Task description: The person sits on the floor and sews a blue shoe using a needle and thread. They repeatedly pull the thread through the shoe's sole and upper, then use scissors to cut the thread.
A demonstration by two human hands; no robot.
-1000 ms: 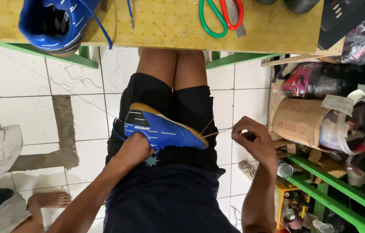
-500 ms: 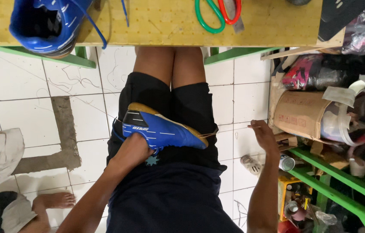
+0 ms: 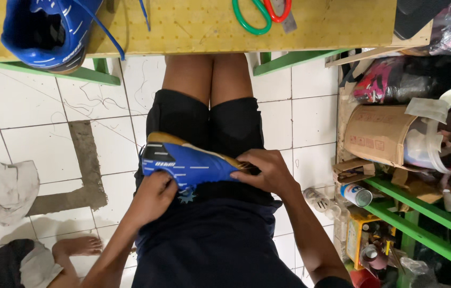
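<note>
Two blue shoes (one on the lap [image 3: 188,162], one on the yellow table [image 3: 47,32]), one pair of scissors [image 3: 260,12], one cardboard box [image 3: 377,133].

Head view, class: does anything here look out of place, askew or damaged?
Yes. A second blue lace-up sports shoe overhangs the front edge of the yellow pegboard tabletop, its laces dangling off. On the white tiled floor, a grey patch of bare cement replaces missing tiles. Both hands hold a blue shoe on the lap.

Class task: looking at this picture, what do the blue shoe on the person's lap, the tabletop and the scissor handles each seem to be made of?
Blue shoe: probably smooth synthetic upper, slightly glossy, with printed white marks and a tan sole edge.
Tabletop: looks like yellow perforated board, matte, dotted with regular small holes.
Scissor handles: likely plastic, shiny, one green loop and one red.
</note>
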